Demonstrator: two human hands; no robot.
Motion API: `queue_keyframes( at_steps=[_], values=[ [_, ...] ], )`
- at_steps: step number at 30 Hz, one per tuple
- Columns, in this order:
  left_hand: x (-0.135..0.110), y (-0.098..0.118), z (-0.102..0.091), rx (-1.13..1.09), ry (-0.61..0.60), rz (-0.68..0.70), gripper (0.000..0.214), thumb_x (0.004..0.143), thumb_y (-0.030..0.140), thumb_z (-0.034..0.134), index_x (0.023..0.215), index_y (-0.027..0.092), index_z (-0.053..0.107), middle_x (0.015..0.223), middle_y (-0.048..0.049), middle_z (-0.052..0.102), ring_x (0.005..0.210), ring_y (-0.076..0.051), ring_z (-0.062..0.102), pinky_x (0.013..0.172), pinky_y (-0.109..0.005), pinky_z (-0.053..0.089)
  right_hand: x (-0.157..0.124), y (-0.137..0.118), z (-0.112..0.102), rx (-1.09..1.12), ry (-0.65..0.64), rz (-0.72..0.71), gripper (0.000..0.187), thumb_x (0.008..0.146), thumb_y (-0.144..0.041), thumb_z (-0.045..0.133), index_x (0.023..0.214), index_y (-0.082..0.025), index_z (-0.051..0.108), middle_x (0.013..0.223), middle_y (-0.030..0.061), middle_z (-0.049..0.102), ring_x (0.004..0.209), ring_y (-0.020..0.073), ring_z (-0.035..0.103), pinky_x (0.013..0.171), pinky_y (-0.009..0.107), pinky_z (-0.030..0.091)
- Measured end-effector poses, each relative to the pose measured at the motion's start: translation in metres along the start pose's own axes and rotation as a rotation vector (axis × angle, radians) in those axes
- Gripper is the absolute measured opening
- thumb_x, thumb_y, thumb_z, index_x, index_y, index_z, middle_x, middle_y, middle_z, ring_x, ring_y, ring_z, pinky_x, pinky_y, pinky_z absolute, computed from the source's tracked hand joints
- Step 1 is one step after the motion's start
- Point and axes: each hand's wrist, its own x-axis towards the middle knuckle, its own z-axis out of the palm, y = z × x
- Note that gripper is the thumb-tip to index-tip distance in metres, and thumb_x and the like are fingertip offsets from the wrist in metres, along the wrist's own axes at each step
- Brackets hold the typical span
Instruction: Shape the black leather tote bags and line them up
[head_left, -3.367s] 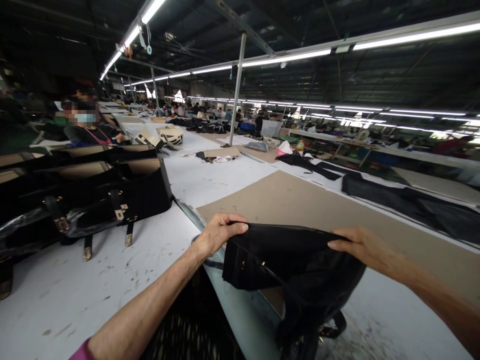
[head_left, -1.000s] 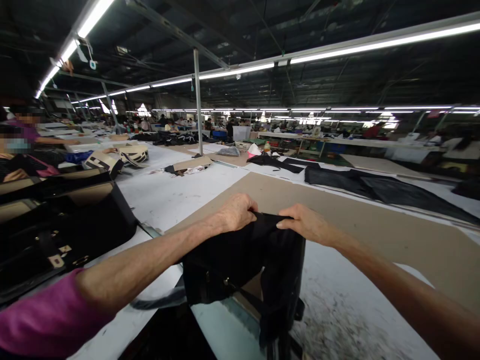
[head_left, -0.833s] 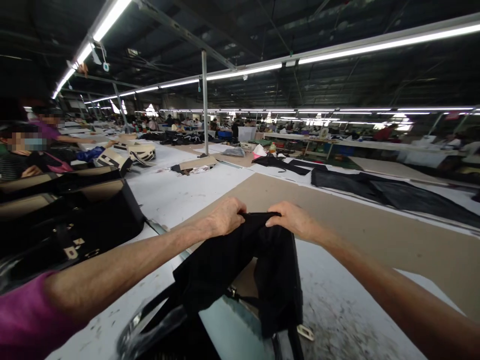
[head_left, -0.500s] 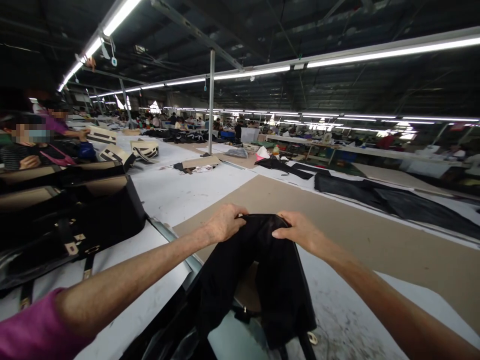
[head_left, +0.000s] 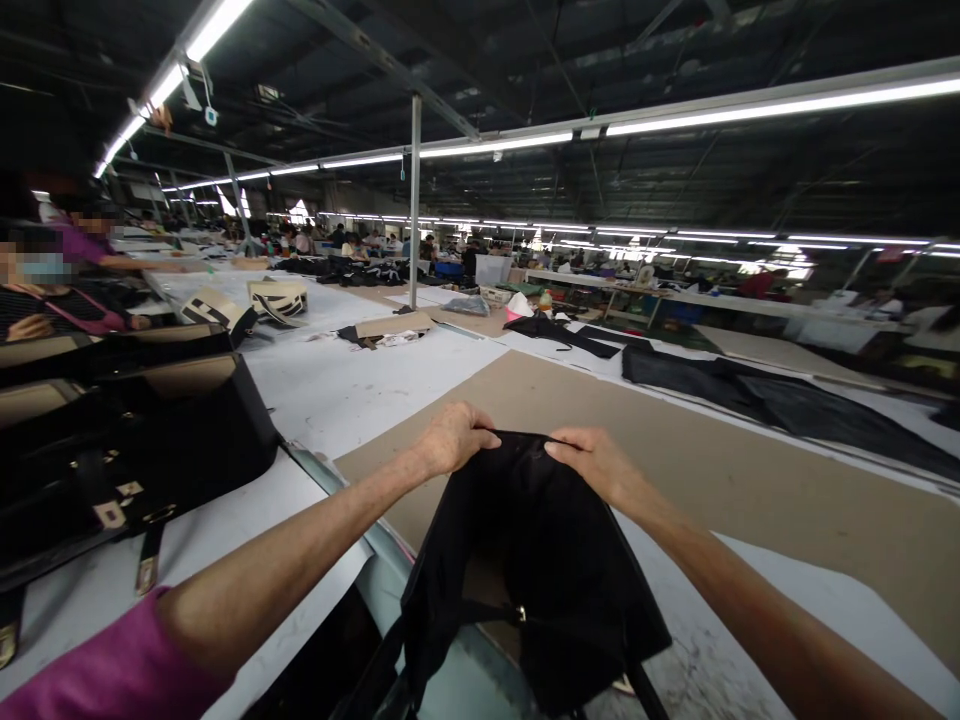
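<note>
A black handbag [head_left: 562, 540] with straps and a small gold-coloured fitting is in front of me, its opening toward me and dark inside. My left hand [head_left: 454, 440] pinches the far rim at its left, thumb on the near side. At the right of the same rim, my right hand [head_left: 596, 462] grips the edge between thumb and fingers. A short stretch of rim shows between the two hands. Pale blue-green sheeting [head_left: 487, 670] lies beneath the bag, and the bag's lower end runs out of view.
Finished-looking black handbags [head_left: 180, 430] with gold fittings stand at the left. Brown board [head_left: 697, 450] covers the table beyond my hands. Black material pieces [head_left: 787, 400] lie at the right. Two people sit or stand at far left, one near a person's sleeve [head_left: 79, 240]. A metal post [head_left: 415, 200] rises ahead.
Both hands keep their hold on the rim, the right thumb having shifted slightly left. The bag has turned and its lower part has swung right and spread. The view has shifted a little right.
</note>
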Motion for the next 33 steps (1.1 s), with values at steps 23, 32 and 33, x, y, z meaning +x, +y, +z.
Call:
queue_keyframes(
  at_steps=[23, 32, 33],
  values=[
    [-0.012, 0.010, -0.009, 0.044, -0.068, -0.106, 0.022, 0.066, 0.029, 0.055, 0.076, 0.014, 0.067, 0.047, 0.0042, 0.046, 0.043, -0.008, 0.039, 0.043, -0.020, 0.030, 0.019, -0.047, 0.017, -0.369, -0.020, -0.393, 0.030, 0.081, -0.036, 0.038, 0.059, -0.019, 0.049, 0.051, -0.0040, 0.041, 0.052, 0.0099, 0.037, 0.052, 0.023, 0.024],
    [-0.096, 0.016, -0.036, 0.498, 0.028, -0.126, 0.025, 0.070, 0.029, 0.046, 0.055, 0.014, 0.059, 0.049, -0.0011, 0.049, 0.047, -0.011, 0.042, 0.046, -0.023, 0.027, 0.023, -0.046, 0.019, -0.395, 0.017, -0.362, 0.032, 0.080, -0.037, 0.038, 0.053, -0.019, 0.038, 0.048, -0.0042, 0.033, 0.049, 0.0103, 0.035, 0.051, 0.024, 0.022],
    [-0.108, 0.013, -0.036, 0.493, 0.037, -0.138, 0.027, 0.072, 0.030, 0.044, 0.054, 0.015, 0.058, 0.048, -0.0007, 0.048, 0.047, -0.011, 0.041, 0.046, -0.023, 0.026, 0.022, -0.047, 0.019, -0.393, 0.012, -0.360, 0.032, 0.080, -0.038, 0.038, 0.053, -0.019, 0.037, 0.049, -0.0042, 0.033, 0.050, 0.0105, 0.035, 0.051, 0.024, 0.022]
  ],
)
